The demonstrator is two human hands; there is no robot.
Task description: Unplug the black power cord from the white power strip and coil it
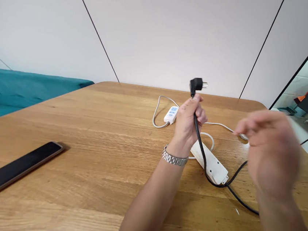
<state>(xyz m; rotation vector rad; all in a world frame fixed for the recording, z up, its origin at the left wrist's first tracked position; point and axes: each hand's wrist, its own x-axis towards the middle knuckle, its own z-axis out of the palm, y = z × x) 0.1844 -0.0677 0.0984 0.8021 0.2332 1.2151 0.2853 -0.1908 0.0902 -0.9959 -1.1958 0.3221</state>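
My left hand [190, 121], with a metal watch band at the wrist, is closed around a black power cord [202, 150] just below its plug [196, 85]. The plug stands above my fingers, its metal prongs pointing right. Behind that forearm lies a white power strip [217, 169], face up and partly hidden; the black cord loops across its near end. To the right, my right hand [271, 147] hangs above the table, apart from the plug. Motion smears its fingers, which point left. Just beyond my left hand rests a small white device with a display [171, 114], on a thin white cable.
A dark flat phone [24, 166] lies at the left of the wooden table [98, 165]. A teal sofa [30, 86] is beyond the left edge, a white panelled wall [162, 37] behind. A small white cable end [243, 136] is near my right fingers.
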